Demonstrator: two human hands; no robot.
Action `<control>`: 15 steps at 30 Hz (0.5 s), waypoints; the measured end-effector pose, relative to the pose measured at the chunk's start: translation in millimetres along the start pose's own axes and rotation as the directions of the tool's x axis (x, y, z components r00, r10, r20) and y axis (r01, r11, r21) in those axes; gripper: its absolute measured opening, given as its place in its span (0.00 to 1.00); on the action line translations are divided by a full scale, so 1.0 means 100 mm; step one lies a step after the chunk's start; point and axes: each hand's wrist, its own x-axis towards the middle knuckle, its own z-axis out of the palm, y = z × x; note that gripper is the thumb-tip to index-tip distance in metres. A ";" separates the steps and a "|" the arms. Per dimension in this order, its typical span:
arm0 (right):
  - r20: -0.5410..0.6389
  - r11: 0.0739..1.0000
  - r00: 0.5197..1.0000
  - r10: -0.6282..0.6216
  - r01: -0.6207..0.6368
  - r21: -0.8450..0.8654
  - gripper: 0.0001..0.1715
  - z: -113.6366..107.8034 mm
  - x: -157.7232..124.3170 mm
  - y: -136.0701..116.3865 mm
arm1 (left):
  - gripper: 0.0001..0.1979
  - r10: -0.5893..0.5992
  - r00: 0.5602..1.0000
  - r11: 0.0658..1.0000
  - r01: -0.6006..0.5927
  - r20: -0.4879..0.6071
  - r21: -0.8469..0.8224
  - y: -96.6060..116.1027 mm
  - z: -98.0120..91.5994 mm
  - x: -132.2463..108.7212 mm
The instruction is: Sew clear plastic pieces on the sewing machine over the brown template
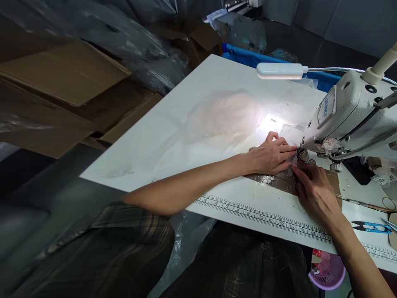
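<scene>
a white table [155, 153] stands between open boxes [65, 74] on the left and a sewing machine [347, 109] on the right, under a lit lamp [279, 71]. sheer cloth [291, 132] lies by the machine's needle end, partly under the left hand [273, 156], which rests palm down, fingers extended. the right hand [316, 188] is just beside it, fingers bent near the cloth; i cannot tell whether they pinch it. blue snips [374, 227] lie to its right.
</scene>
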 end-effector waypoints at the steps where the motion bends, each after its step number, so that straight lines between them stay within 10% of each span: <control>1: -0.001 1.000 1.000 0.002 -0.002 0.007 0.24 0.00 0.00 0.00 | 0.15 0.001 1.000 1.000 -0.001 0.000 -0.009 0.00 0.00 0.00; 15: -0.062 0.999 0.997 0.037 -0.035 0.033 0.21 0.06 0.01 -0.01 | 0.16 0.070 0.993 0.995 -0.063 -0.097 0.077 0.01 0.02 0.00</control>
